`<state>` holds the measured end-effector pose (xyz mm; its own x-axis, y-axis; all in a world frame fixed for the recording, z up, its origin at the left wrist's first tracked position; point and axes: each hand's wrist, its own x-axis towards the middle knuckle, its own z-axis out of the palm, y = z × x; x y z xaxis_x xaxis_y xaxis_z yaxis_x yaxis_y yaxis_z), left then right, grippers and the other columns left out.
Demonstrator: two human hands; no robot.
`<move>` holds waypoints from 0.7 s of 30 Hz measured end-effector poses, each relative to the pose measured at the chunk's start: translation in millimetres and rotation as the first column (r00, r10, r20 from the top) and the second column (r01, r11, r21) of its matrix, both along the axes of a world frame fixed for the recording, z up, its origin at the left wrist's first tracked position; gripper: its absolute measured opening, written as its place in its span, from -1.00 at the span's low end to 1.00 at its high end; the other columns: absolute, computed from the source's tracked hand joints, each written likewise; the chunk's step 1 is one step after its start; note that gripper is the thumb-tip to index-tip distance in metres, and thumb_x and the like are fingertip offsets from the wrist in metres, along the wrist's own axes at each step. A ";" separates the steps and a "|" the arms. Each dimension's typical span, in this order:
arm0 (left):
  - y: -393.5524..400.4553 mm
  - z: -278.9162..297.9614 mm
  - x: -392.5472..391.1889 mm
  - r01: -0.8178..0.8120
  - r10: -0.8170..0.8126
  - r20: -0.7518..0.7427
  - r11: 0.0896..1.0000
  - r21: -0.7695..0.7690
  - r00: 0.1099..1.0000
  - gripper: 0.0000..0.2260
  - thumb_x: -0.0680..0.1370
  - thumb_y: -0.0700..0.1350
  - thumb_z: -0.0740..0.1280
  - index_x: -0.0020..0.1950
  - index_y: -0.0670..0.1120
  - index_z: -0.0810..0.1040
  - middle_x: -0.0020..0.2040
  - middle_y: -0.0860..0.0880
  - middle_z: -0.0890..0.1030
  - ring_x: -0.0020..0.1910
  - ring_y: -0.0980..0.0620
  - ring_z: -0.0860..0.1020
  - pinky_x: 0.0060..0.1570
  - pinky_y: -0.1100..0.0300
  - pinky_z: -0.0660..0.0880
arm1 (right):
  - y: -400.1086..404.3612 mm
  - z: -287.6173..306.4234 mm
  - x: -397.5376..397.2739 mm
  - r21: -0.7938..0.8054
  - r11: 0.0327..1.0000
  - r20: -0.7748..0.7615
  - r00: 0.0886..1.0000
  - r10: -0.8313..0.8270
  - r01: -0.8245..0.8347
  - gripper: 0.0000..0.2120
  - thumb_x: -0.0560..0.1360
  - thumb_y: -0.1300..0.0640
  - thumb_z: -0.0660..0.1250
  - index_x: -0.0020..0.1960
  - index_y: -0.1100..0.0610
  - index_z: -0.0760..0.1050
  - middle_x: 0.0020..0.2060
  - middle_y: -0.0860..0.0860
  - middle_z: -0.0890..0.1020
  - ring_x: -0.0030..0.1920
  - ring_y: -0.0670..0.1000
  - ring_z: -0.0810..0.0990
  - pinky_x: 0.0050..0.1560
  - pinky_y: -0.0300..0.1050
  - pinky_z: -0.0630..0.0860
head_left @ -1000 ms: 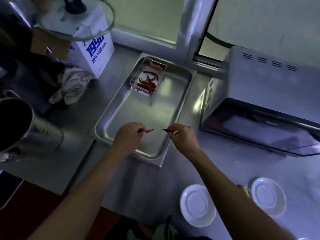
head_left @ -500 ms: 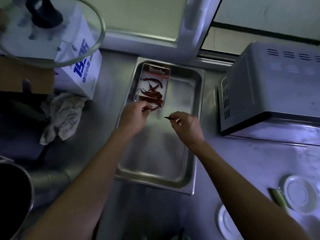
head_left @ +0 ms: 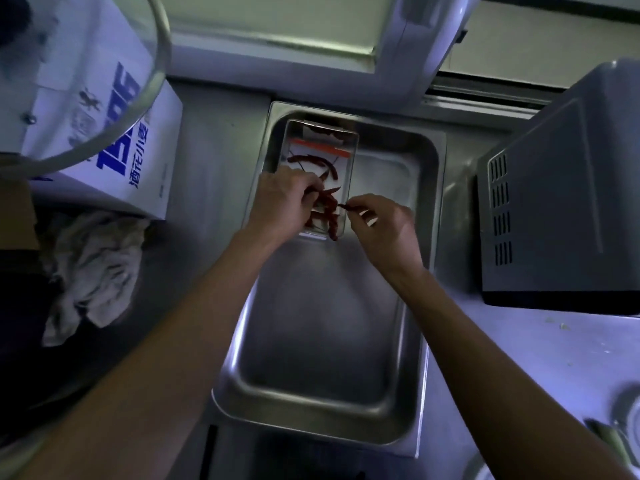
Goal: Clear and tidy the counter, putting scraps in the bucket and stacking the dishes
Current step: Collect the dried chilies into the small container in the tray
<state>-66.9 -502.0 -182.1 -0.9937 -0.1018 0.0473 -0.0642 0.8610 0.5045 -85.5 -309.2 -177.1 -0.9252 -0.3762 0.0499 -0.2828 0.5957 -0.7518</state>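
Both hands over small clear container (head_left: 318, 147) of dried red chillies (head_left: 327, 202) at far-left corner of steel tray (head_left: 332, 341) on table: left hand (head_left: 280, 202) fingers curled in among chillies, apparently gripping one, right hand (head_left: 384, 226) pinching a chilli piece (head_left: 344, 206) at container's right rim.

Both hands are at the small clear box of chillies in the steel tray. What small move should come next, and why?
Probably release the chilli piece into the box. The right hand pinches it right at the box's edge, over the other chillies, while the left hand already has its fingers among them.
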 end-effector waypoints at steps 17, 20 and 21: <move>-28.4 -22.4 19.3 0.021 -0.044 -0.116 0.981 -0.194 0.992 -0.82 0.52 -0.21 0.35 0.10 -0.13 0.64 0.11 -0.07 0.63 0.23 -0.11 0.48 0.10 -0.02 0.35 | -55.6 -1.3 -39.6 0.100 0.988 -0.170 0.976 0.133 -0.117 -0.82 0.51 0.29 0.37 0.09 0.18 0.65 -0.04 0.06 0.71 -0.04 0.10 0.66 -0.05 0.10 0.59; -31.1 -20.7 25.3 0.010 -0.032 -0.110 0.981 -0.193 0.993 -0.81 0.51 -0.21 0.34 0.10 -0.12 0.65 0.10 -0.04 0.62 0.23 -0.10 0.48 0.09 0.01 0.35 | -71.8 1.3 -49.6 0.200 0.968 -0.241 0.950 0.198 -0.151 -0.82 0.49 0.29 0.36 0.05 0.18 0.67 -0.07 0.08 0.72 -0.05 0.13 0.66 -0.10 0.06 0.57; -31.5 -20.6 27.0 0.009 -0.029 -0.105 0.982 -0.189 0.994 -0.81 0.51 -0.21 0.35 0.10 -0.11 0.65 0.10 -0.03 0.62 0.23 -0.09 0.48 0.08 0.02 0.35 | -75.1 0.8 -52.4 0.229 0.962 -0.246 0.947 0.208 -0.152 -0.82 0.49 0.30 0.36 0.05 0.18 0.67 -0.07 0.08 0.72 -0.05 0.13 0.67 -0.10 0.05 0.57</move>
